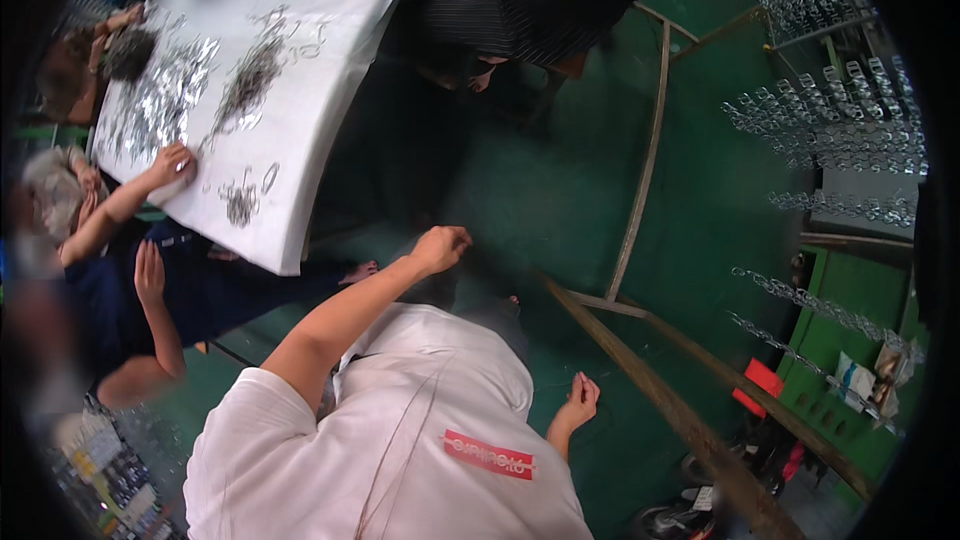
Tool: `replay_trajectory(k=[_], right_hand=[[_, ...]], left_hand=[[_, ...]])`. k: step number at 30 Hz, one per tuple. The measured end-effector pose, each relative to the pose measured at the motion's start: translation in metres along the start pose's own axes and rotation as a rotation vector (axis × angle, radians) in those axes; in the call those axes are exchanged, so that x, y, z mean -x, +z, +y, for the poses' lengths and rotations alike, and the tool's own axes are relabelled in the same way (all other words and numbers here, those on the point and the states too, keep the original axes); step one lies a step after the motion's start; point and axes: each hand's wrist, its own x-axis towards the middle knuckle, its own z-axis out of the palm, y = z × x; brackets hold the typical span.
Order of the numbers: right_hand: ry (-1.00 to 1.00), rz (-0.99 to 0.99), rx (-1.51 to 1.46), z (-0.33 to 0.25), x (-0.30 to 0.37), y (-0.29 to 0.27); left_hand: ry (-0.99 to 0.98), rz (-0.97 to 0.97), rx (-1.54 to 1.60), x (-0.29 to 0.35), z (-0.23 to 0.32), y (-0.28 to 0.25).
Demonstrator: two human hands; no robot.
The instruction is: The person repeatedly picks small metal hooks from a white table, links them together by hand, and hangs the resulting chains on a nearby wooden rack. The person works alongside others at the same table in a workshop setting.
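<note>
My left hand (441,249) is held out in front of my white shirt, its fingers curled together. Whether anything is in them cannot be made out. Lower and to the right, beside my body, is my right hand (574,404), with thumb and fingertips drawn together; anything between them is too small to see. Neither hand touches the table (290,170), whose white cover carries piles of small shiny metal pieces (165,95) and darker wire-like pieces (252,80). The small pile of metal pieces (240,205) at the near corner lies closest to my left hand.
People sit along the table's left side; a co-worker's hand (174,166) rests on it. Another person in dark striped clothing (470,20) is at the top. A wooden frame (640,190) stands on the green floor. Rows of metal pieces (830,100) hang at right.
</note>
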Motion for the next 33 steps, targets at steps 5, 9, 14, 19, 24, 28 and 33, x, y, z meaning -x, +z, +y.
replay_trajectory(k=[5,9,14,19,24,28,33], right_hand=[[-0.023,-0.04,0.002,-0.072,-0.023,0.092],[-0.153,-0.081,-0.155,-0.113,-0.08,0.173],[-0.25,-0.117,-0.251,-0.11,-0.173,0.274],[-0.331,-0.091,-0.226,-0.053,-0.263,0.362],[-0.35,-0.124,-0.332,0.021,-0.328,0.441],[-0.391,-0.126,-0.262,0.075,-0.358,0.478],[-0.437,-0.11,-0.157,0.12,-0.383,0.49]], left_hand=[[-0.137,-0.067,-0.204,-0.056,-0.054,-0.049],[-0.252,-0.122,-0.316,-0.112,-0.09,-0.059],[-0.271,-0.061,-0.319,-0.218,-0.17,-0.031],[-0.278,0.06,-0.35,-0.322,-0.305,0.012],[-0.268,0.2,-0.48,-0.404,-0.436,0.021],[-0.158,0.192,-0.866,-0.444,-0.499,0.019],[-0.312,0.777,-0.144,-0.496,-0.524,0.037]])
